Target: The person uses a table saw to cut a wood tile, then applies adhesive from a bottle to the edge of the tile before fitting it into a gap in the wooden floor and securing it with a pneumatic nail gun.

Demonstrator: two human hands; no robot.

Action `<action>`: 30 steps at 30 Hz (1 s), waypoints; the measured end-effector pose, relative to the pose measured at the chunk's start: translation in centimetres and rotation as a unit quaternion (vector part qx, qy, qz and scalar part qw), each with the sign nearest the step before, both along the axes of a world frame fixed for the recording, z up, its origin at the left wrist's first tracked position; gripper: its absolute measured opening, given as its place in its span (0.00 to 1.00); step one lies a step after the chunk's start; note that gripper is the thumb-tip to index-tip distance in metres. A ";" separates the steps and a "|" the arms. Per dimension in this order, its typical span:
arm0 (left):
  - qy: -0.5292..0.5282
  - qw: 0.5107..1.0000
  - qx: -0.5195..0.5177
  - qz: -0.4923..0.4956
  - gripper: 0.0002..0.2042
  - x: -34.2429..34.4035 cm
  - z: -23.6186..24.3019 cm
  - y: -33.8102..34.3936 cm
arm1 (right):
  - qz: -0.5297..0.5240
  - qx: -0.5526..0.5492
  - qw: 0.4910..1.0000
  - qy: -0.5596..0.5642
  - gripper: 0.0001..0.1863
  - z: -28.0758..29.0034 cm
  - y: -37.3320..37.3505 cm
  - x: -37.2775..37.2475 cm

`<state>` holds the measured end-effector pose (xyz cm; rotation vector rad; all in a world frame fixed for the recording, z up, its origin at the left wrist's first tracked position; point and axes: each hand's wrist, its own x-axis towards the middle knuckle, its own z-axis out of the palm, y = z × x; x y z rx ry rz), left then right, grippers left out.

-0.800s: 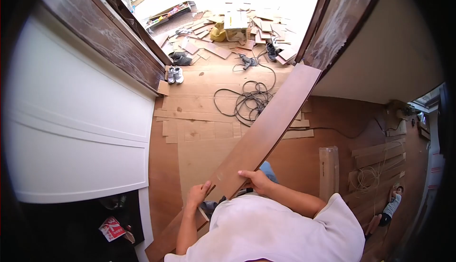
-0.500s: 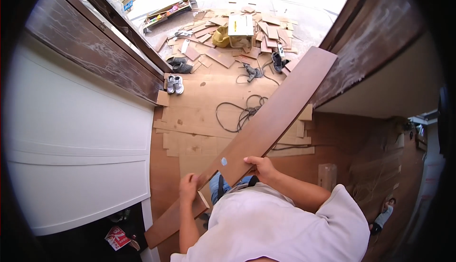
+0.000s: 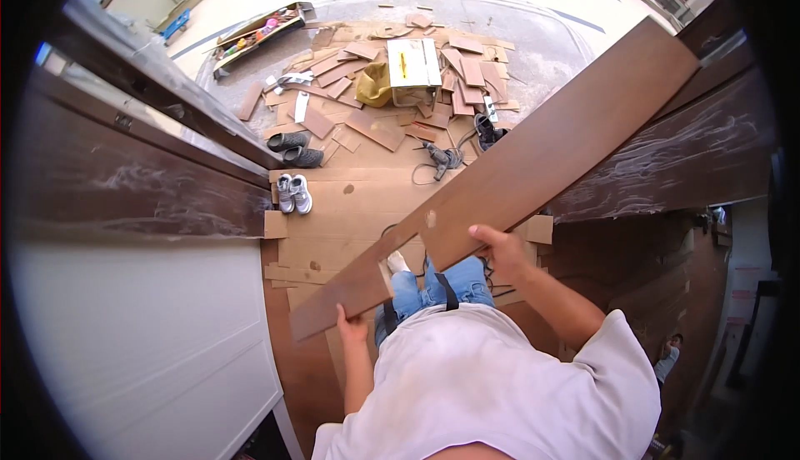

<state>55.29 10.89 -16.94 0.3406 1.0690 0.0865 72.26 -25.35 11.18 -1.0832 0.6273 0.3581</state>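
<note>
A long brown wooden floorboard slants in front of me, from my lower left up to the far right. A rectangular notch is cut into its near edge, leaving a narrow strip there. My left hand grips the near edge of the short left part, thumb on top. On the other side of the notch, my right hand holds the near edge of the wide part, thumb on the upper face and fingers hidden beneath. The board is held off the floor, over my knees and feet.
Cardboard sheets cover the doorway floor. A power drill with a cable lies there. Shoes stand at the left. Beyond are a white-topped stool, scattered board offcuts and a long toolbox. Dark doorframes flank the opening. Another person is at the right.
My view has moved forward toward the doorway. The board has swung up and right with both hands still on it; its left end has come away from the white panel's side.
</note>
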 end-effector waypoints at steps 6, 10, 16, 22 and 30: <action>-0.040 0.997 -0.059 -0.032 0.16 20.0 2.8 -3.9 | -0.037 -0.100 0.987 -0.120 0.19 7.2 -2.6 14.0; -0.077 0.993 -0.064 -0.058 0.14 31.5 2.2 -5.7 | -0.064 -0.121 0.979 -0.151 0.20 6.6 -5.8 22.8; -0.059 0.994 -0.060 -0.062 0.17 47.1 4.0 -11.4 | -0.134 -0.154 0.965 -0.164 0.23 5.5 -11.2 36.6; -0.088 0.992 -0.064 -0.068 0.15 60.1 4.6 -13.3 | -0.118 -0.128 0.975 -0.140 0.19 4.1 -15.5 48.7; -0.131 0.987 -0.016 -0.088 0.14 74.6 8.3 -15.0 | -0.121 -0.059 0.978 -0.160 0.19 0.1 -20.7 60.3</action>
